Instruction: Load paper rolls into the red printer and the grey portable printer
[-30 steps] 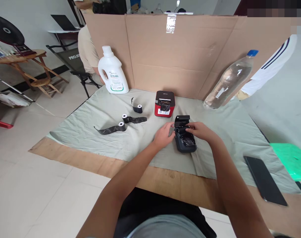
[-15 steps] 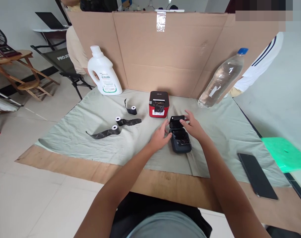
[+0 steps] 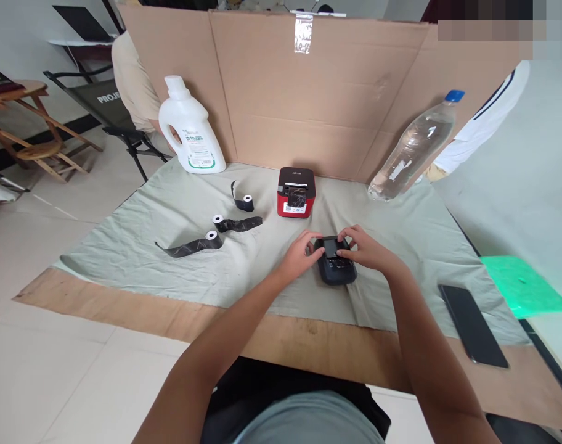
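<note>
A small black portable printer (image 3: 337, 273) lies on the grey-green cloth in front of me, its lid (image 3: 331, 248) lowered almost onto the body. From the left, my left hand (image 3: 299, 256) grips the printer's upper left corner between thumb and fingers. My right hand (image 3: 366, 248) curls over the upper right side, thumb on the lid and fingers at the far edge. Black paper shows just below the lid. Behind stands a red and black printer (image 3: 296, 193) with dark marbled paper coming out. Left of it are three partly unrolled rolls of dark paper (image 3: 193, 247), (image 3: 237, 224), (image 3: 244, 203).
A white detergent jug (image 3: 191, 132) and a leaning water bottle (image 3: 415, 148) stand before a cardboard screen (image 3: 309, 92). To the right lies a phone (image 3: 473, 325), with a green plastic sheet (image 3: 524, 287) beyond it. Two people are partly visible behind the screen.
The portable printer's lid has swung down from raised to nearly flat over the body. My right hand came down with it, and my left hand shifted to its upper left corner.
</note>
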A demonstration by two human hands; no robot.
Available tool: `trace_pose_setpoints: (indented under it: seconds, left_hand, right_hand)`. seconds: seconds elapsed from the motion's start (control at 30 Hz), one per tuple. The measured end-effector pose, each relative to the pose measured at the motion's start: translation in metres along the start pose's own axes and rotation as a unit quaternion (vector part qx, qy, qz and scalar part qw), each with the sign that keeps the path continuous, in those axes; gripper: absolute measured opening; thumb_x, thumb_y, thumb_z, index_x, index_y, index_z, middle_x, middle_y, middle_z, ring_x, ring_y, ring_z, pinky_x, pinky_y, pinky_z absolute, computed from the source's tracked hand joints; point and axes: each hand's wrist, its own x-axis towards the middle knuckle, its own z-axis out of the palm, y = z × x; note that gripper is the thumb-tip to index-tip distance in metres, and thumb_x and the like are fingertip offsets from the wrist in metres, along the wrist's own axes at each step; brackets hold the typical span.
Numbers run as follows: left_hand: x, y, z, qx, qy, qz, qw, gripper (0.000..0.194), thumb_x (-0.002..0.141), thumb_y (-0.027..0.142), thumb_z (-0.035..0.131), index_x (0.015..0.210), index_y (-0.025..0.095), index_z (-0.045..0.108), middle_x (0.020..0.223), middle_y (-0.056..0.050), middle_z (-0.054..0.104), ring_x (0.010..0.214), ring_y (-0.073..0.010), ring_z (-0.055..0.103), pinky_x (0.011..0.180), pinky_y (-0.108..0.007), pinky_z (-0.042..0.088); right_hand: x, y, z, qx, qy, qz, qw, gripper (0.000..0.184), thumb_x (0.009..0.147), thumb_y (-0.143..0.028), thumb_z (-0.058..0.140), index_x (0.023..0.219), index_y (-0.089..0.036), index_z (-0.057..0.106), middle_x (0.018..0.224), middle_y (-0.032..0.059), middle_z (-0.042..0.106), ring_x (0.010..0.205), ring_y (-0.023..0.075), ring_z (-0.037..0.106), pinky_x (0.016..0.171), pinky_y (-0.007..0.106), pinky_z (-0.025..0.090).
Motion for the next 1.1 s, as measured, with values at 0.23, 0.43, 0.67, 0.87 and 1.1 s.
trace_pose_setpoints:
  seconds: [0.23, 0.43, 0.67, 0.87, 1.1]
  left_hand:
    - [0.003, -0.003, 0.002, -0.004, -0.003, 0.014, 1.000, 0.028, 0.091, 0.025, 0.062, 0.118, 0.021, 0.060, 0.119, -0.005, 0.061, 0.078, -0.0112, 0.058, 0.078, -0.025, 0.052]
    - [0.003, -0.006, -0.001, 0.078, -0.005, 0.027, 0.997, 0.034, 0.096, 0.020, 0.050, 0.130, 0.018, 0.053, 0.129, -0.010, 0.061, 0.091, -0.0165, 0.065, 0.090, -0.034, 0.054]
    - [-0.005, -0.009, 0.008, 0.333, -0.067, 0.033, 0.940, 0.047, 0.097, 0.016, 0.040, 0.142, 0.010, 0.050, 0.144, -0.018, 0.057, 0.137, -0.0296, 0.052, 0.117, -0.046, 0.040]
    - [-0.019, -0.006, 0.021, 0.433, -0.153, 0.030, 0.888, 0.061, 0.105, 0.044, 0.032, 0.157, 0.012, 0.037, 0.169, -0.013, 0.026, 0.158, -0.0331, 0.019, 0.130, -0.054, 0.015]
    - [-0.023, -0.003, 0.017, 0.433, -0.166, 0.020, 0.886, 0.062, 0.105, 0.045, 0.032, 0.159, 0.014, 0.035, 0.170, -0.010, 0.023, 0.159, -0.0301, 0.019, 0.130, -0.053, 0.017]
  right_hand:
    - [0.023, -0.005, -0.008, -0.009, -0.101, 0.108, 0.989, 0.056, 0.079, -0.036, 0.074, 0.130, -0.026, 0.052, 0.103, 0.0054, 0.068, 0.089, 0.0227, 0.066, 0.079, 0.033, 0.053]
    - [0.001, -0.034, 0.025, -0.073, -0.019, 0.136, 0.988, 0.095, 0.077, -0.055, 0.073, 0.155, -0.019, 0.033, 0.130, 0.0207, 0.060, 0.109, 0.0330, 0.065, 0.087, 0.039, 0.052]
    - [-0.012, -0.045, 0.052, -0.112, 0.138, 0.167, 0.970, 0.098, 0.074, -0.052, 0.072, 0.158, -0.022, 0.031, 0.132, 0.0205, 0.053, 0.109, 0.0384, 0.066, 0.088, 0.044, 0.051]
    - [0.047, -0.006, -0.001, -0.076, 0.265, 0.170, 0.946, 0.086, 0.085, -0.052, 0.065, 0.160, -0.020, 0.035, 0.134, 0.0205, 0.054, 0.120, 0.0322, 0.058, 0.098, 0.042, 0.046]
    - [0.110, 0.017, -0.017, -0.073, 0.292, 0.201, 0.932, 0.084, 0.088, -0.053, 0.062, 0.152, -0.001, 0.044, 0.136, 0.0323, 0.047, 0.116, 0.0372, 0.060, 0.095, 0.051, 0.045]
